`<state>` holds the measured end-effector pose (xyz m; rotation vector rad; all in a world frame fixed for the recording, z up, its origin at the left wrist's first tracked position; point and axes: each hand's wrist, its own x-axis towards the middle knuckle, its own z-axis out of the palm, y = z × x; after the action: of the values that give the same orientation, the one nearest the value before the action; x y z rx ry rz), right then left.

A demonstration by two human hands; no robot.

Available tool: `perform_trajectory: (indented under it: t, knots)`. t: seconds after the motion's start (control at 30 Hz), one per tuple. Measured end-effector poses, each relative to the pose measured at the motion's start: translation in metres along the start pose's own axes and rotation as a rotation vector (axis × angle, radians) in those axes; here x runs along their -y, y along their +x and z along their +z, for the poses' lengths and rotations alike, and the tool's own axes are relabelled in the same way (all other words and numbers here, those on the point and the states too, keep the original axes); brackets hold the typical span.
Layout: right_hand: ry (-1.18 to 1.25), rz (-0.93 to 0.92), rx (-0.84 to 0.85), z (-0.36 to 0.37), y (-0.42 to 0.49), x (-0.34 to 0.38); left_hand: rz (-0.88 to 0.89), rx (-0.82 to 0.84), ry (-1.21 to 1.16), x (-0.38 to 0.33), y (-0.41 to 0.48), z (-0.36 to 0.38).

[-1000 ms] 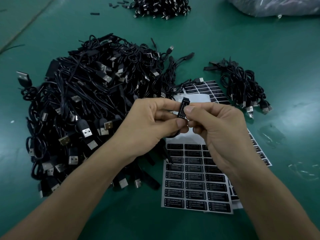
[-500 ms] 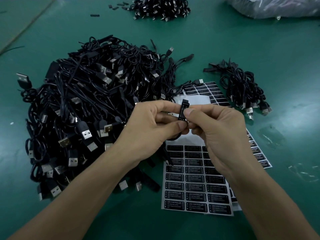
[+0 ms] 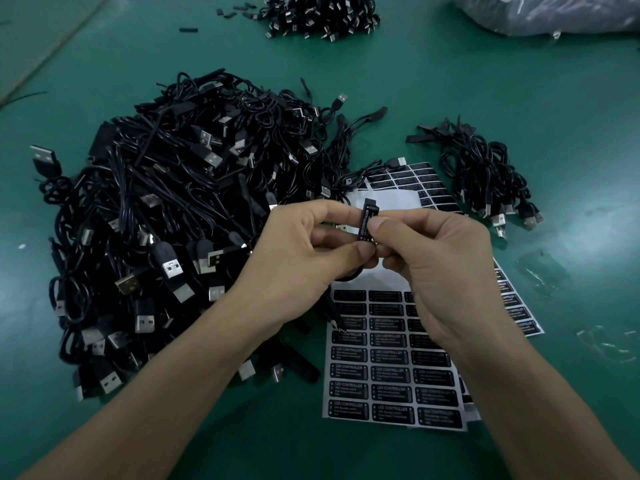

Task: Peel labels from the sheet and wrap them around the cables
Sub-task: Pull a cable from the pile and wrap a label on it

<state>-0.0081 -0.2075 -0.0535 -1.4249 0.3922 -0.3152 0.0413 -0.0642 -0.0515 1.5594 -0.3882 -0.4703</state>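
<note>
1. Both forearms reach in from the lower edge and meet mid-frame above the green table mat (image 3: 519, 98).
2. The left hand (image 3: 304, 258) curls thumb and fingers around the small black rectangular controller block (image 3: 366, 223) of a cable. The right hand (image 3: 440, 268) pinches the same block, its thumb on the printed label face.
3. The block stands nearly upright, raised over the white sheet of black printed labels (image 3: 391, 382).
4. A large heap of black USB cables (image 3: 180, 220) lies left of the sheet, and a smaller bundle of black cables (image 3: 485, 174) lies to its right.
</note>
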Motion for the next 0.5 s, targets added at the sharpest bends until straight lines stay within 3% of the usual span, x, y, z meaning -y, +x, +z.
perform_trajectory:
  t: [0.5]
  knots:
    - [-0.068,-0.057,-0.032,0.0011,-0.0018,-0.0011,-0.013,-0.018,-0.003,0.0013,-0.0004,0.0009]
